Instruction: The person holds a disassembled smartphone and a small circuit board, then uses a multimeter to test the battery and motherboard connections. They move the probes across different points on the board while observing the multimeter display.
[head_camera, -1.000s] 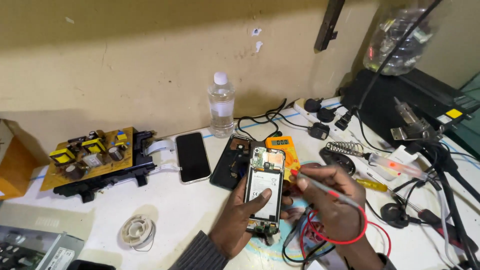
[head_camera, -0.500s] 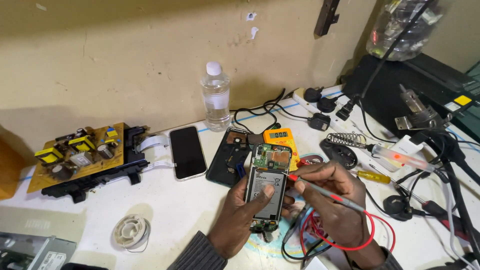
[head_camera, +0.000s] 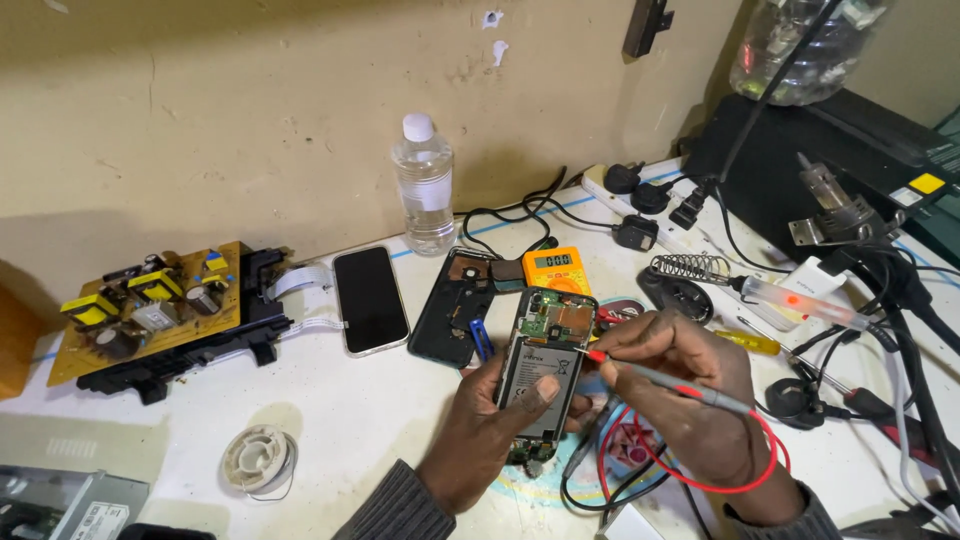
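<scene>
My left hand (head_camera: 482, 432) grips an opened phone (head_camera: 545, 365) with its back off, battery and green board showing, thumb resting on the battery. My right hand (head_camera: 690, 390) holds a red multimeter probe (head_camera: 660, 378) like a pen, its tip touching the phone's right edge near the board. The red lead (head_camera: 740, 478) loops under my right wrist. An orange multimeter (head_camera: 556, 268) lies just beyond the phone.
A black phone back cover (head_camera: 455, 305) and a dark-screened phone (head_camera: 371, 297) lie to the left. A water bottle (head_camera: 425, 185) stands by the wall. A circuit board (head_camera: 145, 310) sits far left, a solder spool (head_camera: 257, 458) near the front, a soldering stand (head_camera: 688, 270) and cables to the right.
The view has shifted slightly. My hands hold the phone and probe much as before, with the probe tip staying at the phone's upper right edge.
</scene>
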